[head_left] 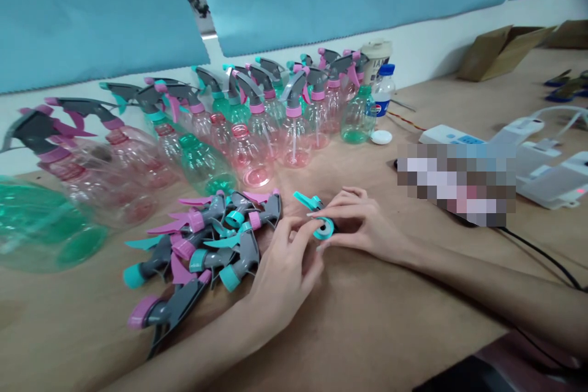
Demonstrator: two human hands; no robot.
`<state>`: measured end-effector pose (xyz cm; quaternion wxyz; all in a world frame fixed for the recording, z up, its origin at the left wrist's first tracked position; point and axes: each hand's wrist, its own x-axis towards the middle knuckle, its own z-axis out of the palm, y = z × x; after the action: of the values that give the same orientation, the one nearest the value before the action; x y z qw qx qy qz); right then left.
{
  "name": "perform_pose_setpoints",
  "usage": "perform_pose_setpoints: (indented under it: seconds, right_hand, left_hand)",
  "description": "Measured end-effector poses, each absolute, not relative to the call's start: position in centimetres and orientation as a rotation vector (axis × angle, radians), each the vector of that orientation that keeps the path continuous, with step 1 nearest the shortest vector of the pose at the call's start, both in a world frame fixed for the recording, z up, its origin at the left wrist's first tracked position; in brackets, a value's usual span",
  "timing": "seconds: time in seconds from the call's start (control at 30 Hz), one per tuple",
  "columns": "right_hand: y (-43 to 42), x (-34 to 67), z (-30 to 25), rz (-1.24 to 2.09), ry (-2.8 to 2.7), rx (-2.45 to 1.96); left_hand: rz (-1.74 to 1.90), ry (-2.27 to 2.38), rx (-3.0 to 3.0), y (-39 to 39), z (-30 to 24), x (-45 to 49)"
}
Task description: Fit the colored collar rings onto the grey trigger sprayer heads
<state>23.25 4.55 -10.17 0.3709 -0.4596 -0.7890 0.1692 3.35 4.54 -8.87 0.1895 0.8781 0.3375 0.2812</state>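
Note:
Between my two hands is a grey and teal spray trigger head (323, 228), its teal collar facing me with a dark hole in the middle. My left hand (294, 257) pinches the collar from the left with thumb and finger. From the other side, the fingers of my right hand (361, 220) close on the same head. Its teal lever points up and left; the rest of its body is mostly hidden by my fingers. Close to my left hand lies a pile of loose spray trigger heads (202, 245) with grey bodies and pink or teal collars.
Behind stand pink and green spray bottles (294, 141), many with heads fitted. A green bottle (50, 226) lies at far left. To the right are a Pepsi bottle (383, 92), a white lid (381, 137), a blurred-out phone (454, 190), a power strip (452, 136) and a cardboard box (491, 55).

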Motion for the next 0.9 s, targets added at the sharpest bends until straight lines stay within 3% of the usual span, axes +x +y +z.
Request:
perform_pose_setpoints:
  seconds: [0.9]
  right_hand:
    - [4.24,23.16,-9.60,0.451,-2.063,-1.116]
  left_hand:
    - [0.792,0.829,2.278,4.96,-8.66,3.29]
